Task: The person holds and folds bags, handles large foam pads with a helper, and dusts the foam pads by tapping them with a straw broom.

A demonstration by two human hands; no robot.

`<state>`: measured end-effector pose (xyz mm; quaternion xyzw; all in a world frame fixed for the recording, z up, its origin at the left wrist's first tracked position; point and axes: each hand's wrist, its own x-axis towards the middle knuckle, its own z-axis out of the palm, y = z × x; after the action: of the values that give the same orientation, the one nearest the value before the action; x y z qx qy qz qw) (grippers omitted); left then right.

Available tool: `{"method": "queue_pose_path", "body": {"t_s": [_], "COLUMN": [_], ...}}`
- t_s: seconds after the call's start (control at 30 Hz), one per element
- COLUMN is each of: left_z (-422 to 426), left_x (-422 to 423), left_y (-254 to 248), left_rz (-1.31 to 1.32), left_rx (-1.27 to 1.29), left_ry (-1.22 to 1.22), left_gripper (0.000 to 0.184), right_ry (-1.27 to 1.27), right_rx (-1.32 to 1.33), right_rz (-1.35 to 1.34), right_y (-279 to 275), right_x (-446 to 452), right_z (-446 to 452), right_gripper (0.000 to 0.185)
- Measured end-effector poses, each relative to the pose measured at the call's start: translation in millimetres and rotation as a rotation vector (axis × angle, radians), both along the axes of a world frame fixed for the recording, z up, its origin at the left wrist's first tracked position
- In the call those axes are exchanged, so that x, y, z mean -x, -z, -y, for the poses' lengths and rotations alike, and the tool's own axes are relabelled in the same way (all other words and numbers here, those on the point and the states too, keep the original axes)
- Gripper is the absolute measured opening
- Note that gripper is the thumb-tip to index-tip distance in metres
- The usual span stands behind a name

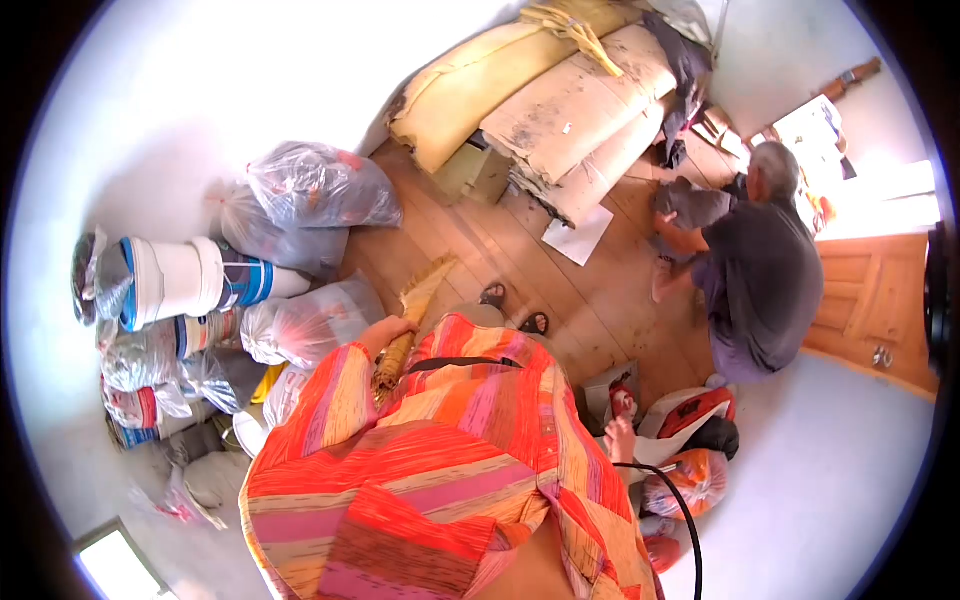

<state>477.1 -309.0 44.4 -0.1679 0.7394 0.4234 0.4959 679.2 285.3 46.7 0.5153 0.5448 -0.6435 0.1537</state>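
Note:
My left hand [388, 334] is closed round the upper part of a straw hand broom [425, 287], beside the striped orange and red shirt [420, 450]. The broom's pale bristles fan out above the hand, over the wooden floor. My right hand [619, 438] is at the right side of the shirt, with its fingers bent; it is too small to tell what, if anything, is in it. Just above it lies a red and white item [622, 398], next to a grey bag.
Filled plastic bags [318, 188] and stacked white buckets [175, 283] line the left wall. Large folded cardboard sheets [570, 100] lean at the top. Another person [765, 270] crouches at the right, holding something dark, near a wooden door [870, 300]. White paper [578, 236] lies on the floor.

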Motion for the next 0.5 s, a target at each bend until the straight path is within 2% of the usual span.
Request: {"method": "queue_pose_path", "body": {"t_s": [0.03,0.13,0.2,0.23,0.27,0.33,0.4,0.43,0.47,0.5], "left_z": [1.5,1.6,-2.3,-0.9,3.1,15.4,20.9,26.0,36.0,46.5], "left_x": [-14.1,-27.9,-21.1,-13.9,-7.8,5.8,43.5,64.5,86.5,111.4], "left_y": [25.6,20.0,-0.6,-6.6,-2.8,4.4,-12.0,-21.3,-22.9,-23.6], "left_rz": [0.213,0.086,0.016,-0.060,-0.057,-0.202,-0.266,-0.329,-0.327,-0.221], "left_rx": [0.089,0.049,0.082,0.125,0.116,0.090,0.097,0.114,0.106,-0.250], "left_ry": [-0.366,-0.518,-0.531,-0.493,-0.528,-0.612,-0.623,-0.603,-0.616,-0.722], "left_gripper": [0.047,0.049,0.050,0.051,0.051,0.051,0.048,0.044,0.044,0.041], "right_ry": [0.053,0.044,0.036,-0.095,-0.011,-0.113,-0.253,-0.346,-0.356,-0.370], "right_rx": [0.025,0.035,0.071,0.259,0.084,0.125,0.237,0.100,0.089,0.082], "right_rz": [-0.049,-0.079,-0.038,-0.105,0.005,-0.009,-0.019,0.237,0.238,0.224], "right_y": [-15.2,-15.8,-17.7,4.2,-14.6,20.8,68.1,-12.3,13.0,3.9], "right_x": [21.3,72.3,95.1,96.7,113.2,104.9,106.4,163.9,169.3,189.3], "right_z": [-6.3,-26.5,-32.4,-51.9,-26.1,-39.3,-55.6,1.2,-0.6,21.4], "right_gripper": [0.036,0.039,0.039,0.038,0.038,0.037,0.037,0.034,0.034,0.035]}}
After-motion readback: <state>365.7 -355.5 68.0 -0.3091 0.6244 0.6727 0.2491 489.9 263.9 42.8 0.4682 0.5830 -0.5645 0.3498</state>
